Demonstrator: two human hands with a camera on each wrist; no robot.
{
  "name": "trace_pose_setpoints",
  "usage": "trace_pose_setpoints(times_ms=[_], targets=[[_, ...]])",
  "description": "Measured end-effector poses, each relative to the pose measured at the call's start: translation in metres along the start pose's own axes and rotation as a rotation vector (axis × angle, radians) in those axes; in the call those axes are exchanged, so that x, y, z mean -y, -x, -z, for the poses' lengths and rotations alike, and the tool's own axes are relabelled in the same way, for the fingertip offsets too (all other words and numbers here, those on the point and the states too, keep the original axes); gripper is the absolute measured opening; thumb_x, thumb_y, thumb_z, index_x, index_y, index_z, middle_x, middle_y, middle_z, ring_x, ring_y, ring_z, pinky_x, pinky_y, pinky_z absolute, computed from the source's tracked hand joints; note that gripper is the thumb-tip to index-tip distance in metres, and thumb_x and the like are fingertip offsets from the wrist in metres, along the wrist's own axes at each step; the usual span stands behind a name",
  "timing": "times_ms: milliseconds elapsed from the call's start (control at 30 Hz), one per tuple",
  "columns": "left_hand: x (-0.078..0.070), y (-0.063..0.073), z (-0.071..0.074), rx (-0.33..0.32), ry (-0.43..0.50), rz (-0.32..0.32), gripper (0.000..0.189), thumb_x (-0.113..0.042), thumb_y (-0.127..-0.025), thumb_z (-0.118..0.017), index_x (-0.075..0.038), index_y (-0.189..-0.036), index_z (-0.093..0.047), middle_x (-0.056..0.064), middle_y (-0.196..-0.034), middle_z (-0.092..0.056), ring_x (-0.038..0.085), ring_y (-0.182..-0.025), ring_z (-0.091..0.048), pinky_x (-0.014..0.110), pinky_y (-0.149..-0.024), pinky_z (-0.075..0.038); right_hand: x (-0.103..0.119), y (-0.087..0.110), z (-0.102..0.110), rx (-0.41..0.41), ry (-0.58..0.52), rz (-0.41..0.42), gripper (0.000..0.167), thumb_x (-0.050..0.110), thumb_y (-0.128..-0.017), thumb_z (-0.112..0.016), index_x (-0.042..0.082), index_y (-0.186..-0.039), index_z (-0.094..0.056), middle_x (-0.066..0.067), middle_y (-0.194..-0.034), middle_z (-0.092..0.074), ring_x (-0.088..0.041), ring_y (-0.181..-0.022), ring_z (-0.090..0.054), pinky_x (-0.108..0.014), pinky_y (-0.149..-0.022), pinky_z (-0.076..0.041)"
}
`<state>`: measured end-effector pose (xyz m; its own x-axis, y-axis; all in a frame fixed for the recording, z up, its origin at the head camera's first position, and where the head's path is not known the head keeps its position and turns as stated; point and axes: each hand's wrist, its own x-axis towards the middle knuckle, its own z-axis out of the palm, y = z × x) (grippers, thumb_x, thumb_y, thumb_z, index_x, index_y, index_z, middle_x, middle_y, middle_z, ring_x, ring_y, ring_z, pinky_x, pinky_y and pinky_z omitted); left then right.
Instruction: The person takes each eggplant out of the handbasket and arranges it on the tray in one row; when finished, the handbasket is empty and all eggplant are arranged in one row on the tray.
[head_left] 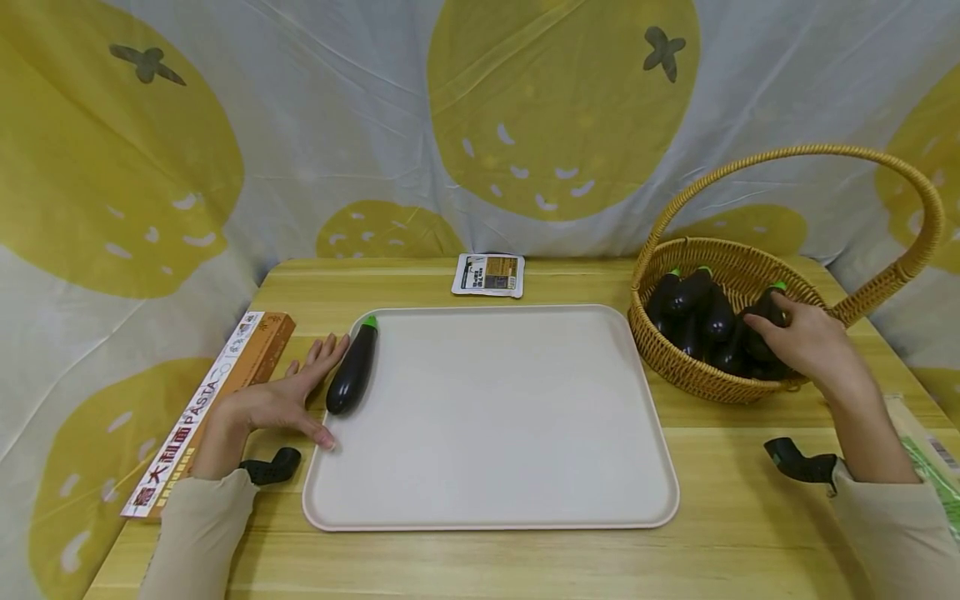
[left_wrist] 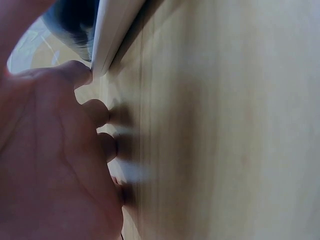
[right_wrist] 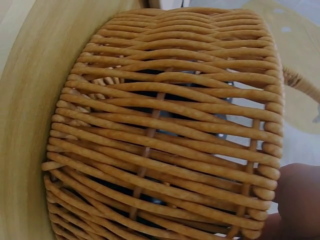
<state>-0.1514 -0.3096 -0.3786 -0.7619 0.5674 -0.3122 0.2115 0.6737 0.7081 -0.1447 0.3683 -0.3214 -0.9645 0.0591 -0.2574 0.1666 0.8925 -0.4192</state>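
Observation:
A dark purple eggplant with a green cap lies along the left edge of a white tray. Beside that edge, my left hand is spread with its thumb at the tray's rim. The left wrist view shows its palm and fingertips down by the wood. At the right, my right hand reaches over the rim of a wicker basket and grips an eggplant between thumb and fingers. More eggplants fill the basket. Its woven wall hides the grip in the right wrist view.
The basket's tall handle arches above the right hand. A pasta box lies left of the left forearm. Behind the tray is a small white packet. A green-and-clear package lies at the right edge. A patterned curtain hangs behind the table.

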Motion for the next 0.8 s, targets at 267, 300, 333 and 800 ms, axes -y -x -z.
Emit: trace_pose_setpoints(times_ms=[267,300,333,800], targets=[[-0.0001,0.0002,0.0001,0.001,0.006,0.003,0.149,-0.033,-0.066,-0.097,-0.008,-0.165,0.011,0.029,-0.164,0.032,0.055,-0.148,0.032,0.078,-0.111,0.024,-0.001,-0.0029,-0.0008,-0.022,0.034,-0.007,0.076,0.043,-0.111,-0.034,-0.018,-0.153,-0.018,-0.052,-0.142,-0.032,-0.064,-0.113,-0.048,-0.071,-0.093,-0.041],[0.0001,0.0001,0.0001,0.002,0.006,0.004,0.149,-0.033,-0.066,-0.097,-0.008,-0.165,0.011,0.029,-0.164,0.032,0.055,-0.148,0.032,0.078,-0.111,0.024,-0.0012,-0.0034,-0.0007,-0.023,0.036,-0.007,0.076,0.043,-0.111,-0.035,-0.018,-0.153,-0.019,-0.051,-0.141,-0.033,-0.066,-0.121,-0.044,-0.074,-0.098,-0.039],[0.0005,0.0001,0.0001,0.002,0.007,0.003,0.149,-0.033,-0.066,-0.097,-0.008,-0.165,0.011,0.029,-0.164,0.032,0.055,-0.148,0.032,0.078,-0.112,0.024,-0.0015,-0.0033,-0.0007,-0.027,0.036,-0.008,0.075,0.042,-0.111,-0.035,-0.018,-0.153,-0.02,-0.05,-0.141,-0.035,-0.066,-0.123,-0.044,-0.076,-0.101,-0.037],[0.0009,0.0008,0.0004,0.001,0.024,-0.001,0.149,-0.03,-0.066,-0.097,-0.009,-0.166,0.011,0.028,-0.165,0.033,0.054,-0.148,0.033,0.078,-0.11,0.026,-0.0029,-0.0036,0.0001,-0.018,-0.01,-0.032,0.073,0.041,-0.11,-0.04,-0.015,-0.154,-0.026,-0.049,-0.141,-0.037,-0.017,-0.052,-0.036,-0.035,-0.059,-0.036]])
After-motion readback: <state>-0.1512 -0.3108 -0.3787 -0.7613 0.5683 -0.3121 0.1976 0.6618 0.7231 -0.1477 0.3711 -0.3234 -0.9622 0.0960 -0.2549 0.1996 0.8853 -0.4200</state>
